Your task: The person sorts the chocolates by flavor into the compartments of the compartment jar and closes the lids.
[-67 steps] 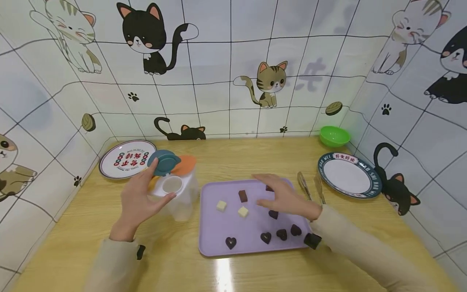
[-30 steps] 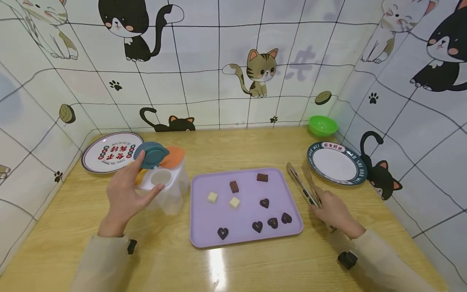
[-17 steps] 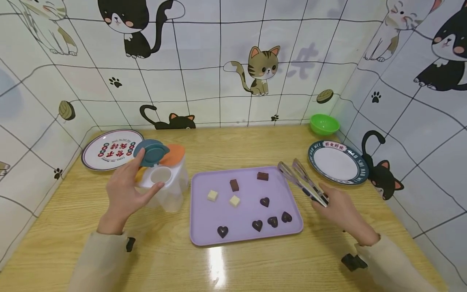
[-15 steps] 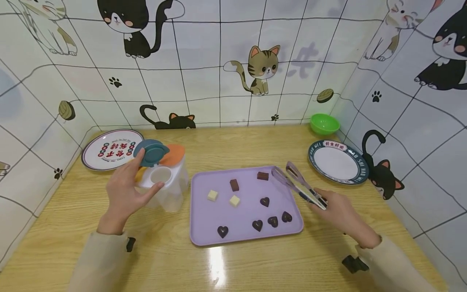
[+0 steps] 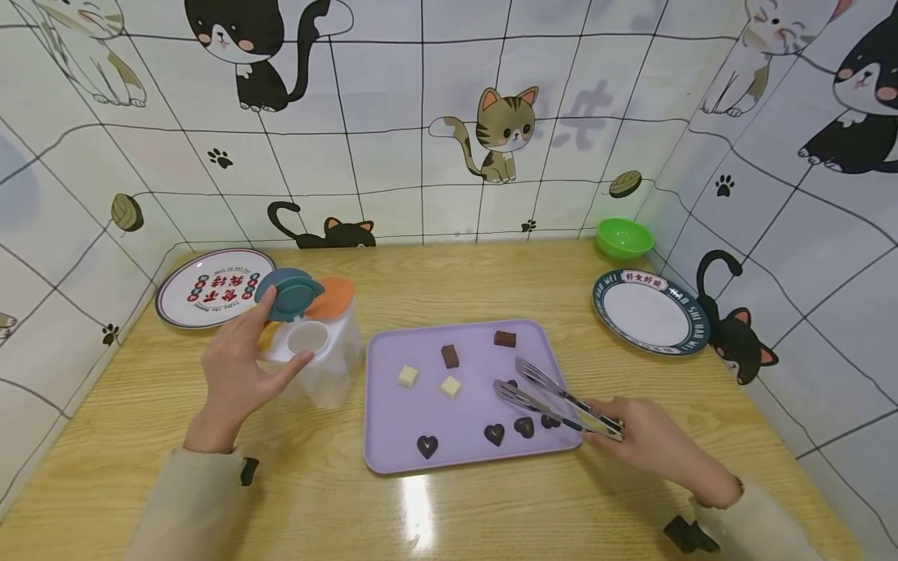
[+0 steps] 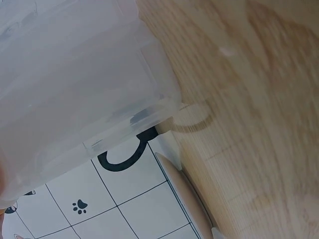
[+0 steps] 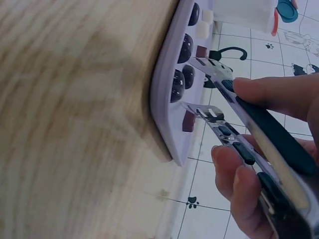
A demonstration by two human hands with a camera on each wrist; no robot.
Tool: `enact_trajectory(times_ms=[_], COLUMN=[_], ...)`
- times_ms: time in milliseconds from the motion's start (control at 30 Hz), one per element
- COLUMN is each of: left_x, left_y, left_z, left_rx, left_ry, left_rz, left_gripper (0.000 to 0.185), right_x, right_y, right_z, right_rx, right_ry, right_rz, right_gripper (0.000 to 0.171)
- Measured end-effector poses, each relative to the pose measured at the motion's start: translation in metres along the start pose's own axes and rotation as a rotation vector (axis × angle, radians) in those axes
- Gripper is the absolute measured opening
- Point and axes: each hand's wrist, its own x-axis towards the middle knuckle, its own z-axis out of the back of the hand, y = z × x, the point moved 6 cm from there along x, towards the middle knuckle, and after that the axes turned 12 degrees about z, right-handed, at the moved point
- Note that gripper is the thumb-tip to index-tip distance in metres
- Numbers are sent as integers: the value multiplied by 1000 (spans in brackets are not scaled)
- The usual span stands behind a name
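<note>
My right hand (image 5: 648,444) grips the tongs (image 5: 554,401), arms parted; their tips hide a chocolate on the tray (image 5: 393,452). Long axis runs left, away from my hand, tips over the tray. My left hand (image 5: 235,374) clasps the jar (image 5: 319,366), base unseen.

The left hand (image 5: 235,374) wraps the near side of a container (image 5: 319,365) that stands on the surface (image 5: 449,284); its flipped-up lid (image 5: 289,294) sits just behind the fingertips. A plate (image 5: 213,286) lies behind that hand, near the back left corner. A tray (image 5: 466,393) lies right of the container, between the two hands, with candies (image 5: 449,386) scattered on it. The right hand (image 5: 648,448) is at the tray's near right corner, holding tongs (image 5: 554,401) that reach left over the tray. A second plate (image 5: 651,312) lies behind the right hand, and a bowl (image 5: 624,238) farther back, at the wall.
</note>
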Motion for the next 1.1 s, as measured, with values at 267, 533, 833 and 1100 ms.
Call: enact_trajectory(times_ms=[267,533,833,1100], left_x=[0,1,-2,0], left_y=[3,3,3,0], left_z=[3,5,5,1], left_rx=[-5,-7,-1,3], left_ry=[-10,-18,12,71], left_rz=[4,-8,-10,-9], left_gripper=[86,86,89,91], right_x=[-5,-3,1,29], right_y=[4,9,12,34], right_z=[-5,-9,-10,-1], right_rx=[-1,1,6,45], right_ry=[-119,-185,-180,-246], right_rz=[106,175,185,299], right_gripper=[34,28,25,26])
